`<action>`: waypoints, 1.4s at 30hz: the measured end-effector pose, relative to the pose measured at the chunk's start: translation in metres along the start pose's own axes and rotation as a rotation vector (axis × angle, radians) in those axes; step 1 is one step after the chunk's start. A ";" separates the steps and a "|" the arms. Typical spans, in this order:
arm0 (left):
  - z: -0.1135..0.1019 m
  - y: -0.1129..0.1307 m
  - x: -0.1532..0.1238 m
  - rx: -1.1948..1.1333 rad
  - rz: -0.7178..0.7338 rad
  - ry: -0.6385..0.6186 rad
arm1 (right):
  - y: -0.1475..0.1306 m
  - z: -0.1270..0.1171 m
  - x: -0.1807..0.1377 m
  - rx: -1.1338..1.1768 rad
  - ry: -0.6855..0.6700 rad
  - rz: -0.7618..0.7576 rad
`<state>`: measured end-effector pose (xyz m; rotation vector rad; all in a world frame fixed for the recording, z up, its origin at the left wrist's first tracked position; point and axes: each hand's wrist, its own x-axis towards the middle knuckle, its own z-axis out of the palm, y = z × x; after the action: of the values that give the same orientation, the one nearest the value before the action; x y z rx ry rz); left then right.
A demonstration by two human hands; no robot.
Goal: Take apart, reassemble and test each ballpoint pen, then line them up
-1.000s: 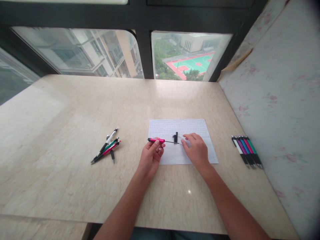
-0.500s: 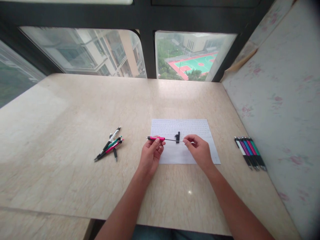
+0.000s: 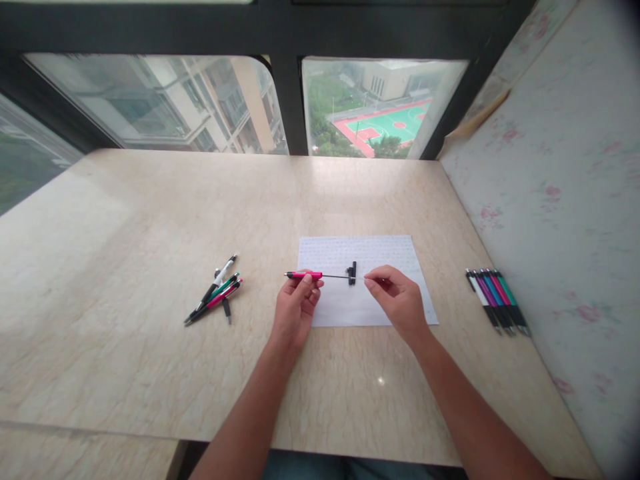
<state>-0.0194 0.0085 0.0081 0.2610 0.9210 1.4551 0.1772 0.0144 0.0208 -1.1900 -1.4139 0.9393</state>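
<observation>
Left hand [image 3: 295,307] here: my grip is pinched on the pink pen barrel [image 3: 303,275], just left of centre frame, over the sheet of paper [image 3: 390,253]. A thin dark refill [image 3: 335,276] pokes out rightward to small black parts [image 3: 353,272]. Right hand [image 3: 400,303], grip closed thumb to fingertip beside them, perhaps on the refill's end, too small to tell. Loose pens [image 3: 215,297] sit left on the bench [image 3: 150,220], and a row of pens [image 3: 495,300] sits right.

Soft, even daylight comes through the windows [image 3: 150,107] at the far side. The pale table [image 3: 125,220] has a mild sheen, with one small glare spot [image 3: 381,381] near its front edge. Shadows are faint. Wide-angle distortion bends and blurs the corners.
</observation>
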 end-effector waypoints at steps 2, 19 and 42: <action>-0.001 0.000 0.000 0.004 0.000 -0.004 | 0.001 0.001 0.000 -0.011 -0.003 -0.006; 0.005 -0.010 -0.010 0.134 -0.063 -0.102 | 0.003 0.010 -0.005 -0.079 -0.079 -0.045; 0.008 -0.007 -0.010 0.098 -0.081 -0.082 | 0.004 0.012 -0.005 -0.091 -0.102 -0.060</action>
<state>-0.0079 0.0009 0.0123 0.3497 0.9276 1.3178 0.1665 0.0114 0.0138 -1.1741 -1.5798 0.9130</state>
